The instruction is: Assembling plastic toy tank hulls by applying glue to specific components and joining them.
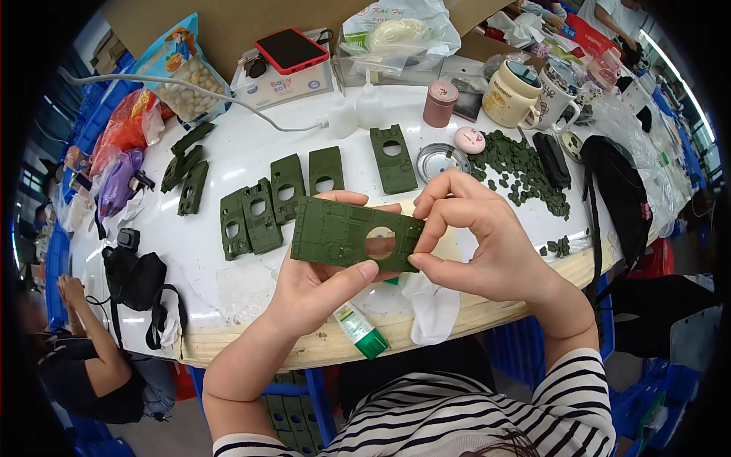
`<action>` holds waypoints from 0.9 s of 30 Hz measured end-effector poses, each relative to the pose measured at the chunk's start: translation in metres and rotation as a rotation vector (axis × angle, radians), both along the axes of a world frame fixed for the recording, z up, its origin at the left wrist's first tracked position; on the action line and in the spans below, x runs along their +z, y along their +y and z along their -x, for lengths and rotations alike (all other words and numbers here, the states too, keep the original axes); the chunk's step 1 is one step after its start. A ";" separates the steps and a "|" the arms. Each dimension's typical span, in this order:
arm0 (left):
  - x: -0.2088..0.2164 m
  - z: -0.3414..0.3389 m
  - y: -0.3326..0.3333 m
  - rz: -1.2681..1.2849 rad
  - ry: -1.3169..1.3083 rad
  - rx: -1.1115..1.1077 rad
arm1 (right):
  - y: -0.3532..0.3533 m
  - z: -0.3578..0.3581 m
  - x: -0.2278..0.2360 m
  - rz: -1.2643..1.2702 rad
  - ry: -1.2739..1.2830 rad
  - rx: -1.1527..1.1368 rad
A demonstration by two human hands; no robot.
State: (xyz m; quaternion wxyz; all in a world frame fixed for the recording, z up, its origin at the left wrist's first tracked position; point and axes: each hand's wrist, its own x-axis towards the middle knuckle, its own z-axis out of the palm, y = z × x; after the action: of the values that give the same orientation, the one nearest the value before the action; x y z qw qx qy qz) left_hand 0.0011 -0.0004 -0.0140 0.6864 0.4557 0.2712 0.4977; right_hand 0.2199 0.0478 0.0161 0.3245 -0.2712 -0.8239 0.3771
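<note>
White-topped work table (pixel 244 152) is spreading across the view, and one green hull-shaped part (pixel 331 236) is being held up above its near side; all places here are being given from this part. Far to the left of the part, another person (pixel 99 373) in dark clothes is sitting, as it seems. To the right of the part and well apart, a black bag (pixel 620 198) is lying on the table.

Both bare hands are touching the part, which is lying between them. Its long axis is running from left to right, sloping a little downward at the right end, where the round hole is sitting. The left hand (pixel 308 286) is supporting it from below and behind, with the thumb pressing on the lower edge near the hole. The right hand (pixel 487 236) is bending its fingers at the right short end, thumb and forefinger making a narrow pinch; whether they are gripping something small, I cannot tell.

Beyond the part and to the left, similar green hulls (pixel 263 217) are lying. On its near side, a white cloth (pixel 434 308) and a green-capped tube (pixel 362 331) are resting. Beyond it to the right, small green pieces (pixel 510 164) are forming a loose heap.
</note>
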 end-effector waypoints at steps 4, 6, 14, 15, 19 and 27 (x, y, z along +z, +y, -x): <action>0.003 0.002 -0.001 0.074 -0.048 -0.005 | -0.002 0.002 0.001 -0.064 0.086 -0.026; 0.009 0.004 0.001 0.137 -0.065 -0.001 | -0.004 0.001 0.005 -0.101 0.139 -0.035; 0.014 0.007 0.004 0.142 -0.090 0.016 | -0.001 0.003 0.004 -0.570 0.010 -0.020; 0.014 0.006 0.004 0.133 -0.072 0.029 | -0.001 0.004 0.002 -0.578 0.010 -0.022; 0.013 0.005 0.003 0.131 -0.066 0.041 | -0.001 0.005 0.000 -0.586 0.006 -0.024; 0.015 0.009 0.004 0.155 -0.098 -0.006 | -0.004 0.007 -0.003 -0.496 0.052 -0.050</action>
State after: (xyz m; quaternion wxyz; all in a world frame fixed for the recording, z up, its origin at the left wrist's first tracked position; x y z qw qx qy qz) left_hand -0.0081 0.0034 0.0006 0.7335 0.3771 0.2735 0.4950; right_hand 0.2126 0.0436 0.0136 0.4115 -0.1939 -0.8756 0.1622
